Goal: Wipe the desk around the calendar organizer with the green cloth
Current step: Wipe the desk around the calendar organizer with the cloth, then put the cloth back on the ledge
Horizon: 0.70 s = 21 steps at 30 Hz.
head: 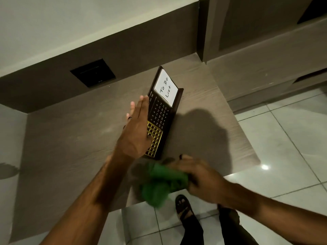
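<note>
Gripping the green cloth (159,183), the right hand (198,175) sits at lower centre of the frame, fingers curled tight around the bunched fabric. Cloth is blurred; its loose end spills past the front edge of the surface (70,135), lower centre. Cannot tell if the cloth touches the surface.

Left hand (136,128) at frame centre, fingers spread flat and extended, nothing held, placed along the left side of the calendar organizer (163,114). Palm overlaps the organizer's lower left part; contact itself unclear. A dark ring shows on one finger.

Calendar organizer is dark, long, lying slanted on the surface from centre toward upper centre. Its near end is just above the cloth. White note (166,89) reading "To Do List" sits in its far end, date numbers in the middle, gold grid (154,138) at the near end.

Surface is brownish wood grain, filling left and centre. Black square panel (92,73) in the back wall, upper left. Pale floor tiles (292,138) on the right. A sandalled foot (183,206) on the tiles, bottom centre, under the surface edge. Hand shadow falls right of the organizer.
</note>
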Each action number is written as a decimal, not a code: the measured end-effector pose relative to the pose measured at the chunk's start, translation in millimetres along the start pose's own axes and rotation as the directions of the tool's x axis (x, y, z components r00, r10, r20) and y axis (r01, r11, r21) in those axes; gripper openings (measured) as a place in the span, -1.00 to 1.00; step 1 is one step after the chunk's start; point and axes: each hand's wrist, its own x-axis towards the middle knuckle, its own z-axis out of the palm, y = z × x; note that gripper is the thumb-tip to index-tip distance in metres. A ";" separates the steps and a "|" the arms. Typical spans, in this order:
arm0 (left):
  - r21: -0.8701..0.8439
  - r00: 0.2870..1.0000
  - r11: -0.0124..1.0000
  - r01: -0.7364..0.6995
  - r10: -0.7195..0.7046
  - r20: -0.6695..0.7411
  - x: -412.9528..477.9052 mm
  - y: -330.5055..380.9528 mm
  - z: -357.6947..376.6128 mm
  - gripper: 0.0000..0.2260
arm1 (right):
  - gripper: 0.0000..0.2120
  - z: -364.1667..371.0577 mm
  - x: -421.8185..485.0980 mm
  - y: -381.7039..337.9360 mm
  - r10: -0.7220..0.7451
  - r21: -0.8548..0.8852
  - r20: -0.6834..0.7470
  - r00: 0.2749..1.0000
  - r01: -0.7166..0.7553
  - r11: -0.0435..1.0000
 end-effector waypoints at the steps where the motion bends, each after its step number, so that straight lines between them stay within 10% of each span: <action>1: 0.011 1.000 1.000 0.004 -0.004 0.000 -0.2 1.1 -0.4 0.02 | -0.51 -9.2 1.3 0.2 0.060 0.085 -0.079 0.995 -0.054 0.995; 9: 0.274 0.957 0.954 -0.123 0.188 -0.222 11.8 38.5 9.3 -0.19 | -0.73 -121.0 21.3 33.9 0.244 0.324 -0.577 0.779 -0.056 0.945; 16: 0.311 0.971 0.921 -0.234 0.238 0.024 52.1 72.4 119.5 -0.22 | -0.65 -202.6 53.5 129.2 0.364 0.113 -0.788 0.496 -0.465 0.878; 18: 0.318 0.976 0.923 -0.217 0.216 0.040 58.0 64.7 143.4 -0.20 | -0.59 -211.0 64.3 148.9 0.265 -0.086 -0.818 0.511 -0.564 0.821; 21: 0.346 0.974 0.915 -0.206 0.224 -0.012 61.8 56.3 160.0 -0.20 | -0.48 -209.4 73.8 177.7 0.173 -0.518 -0.604 0.778 -0.548 0.656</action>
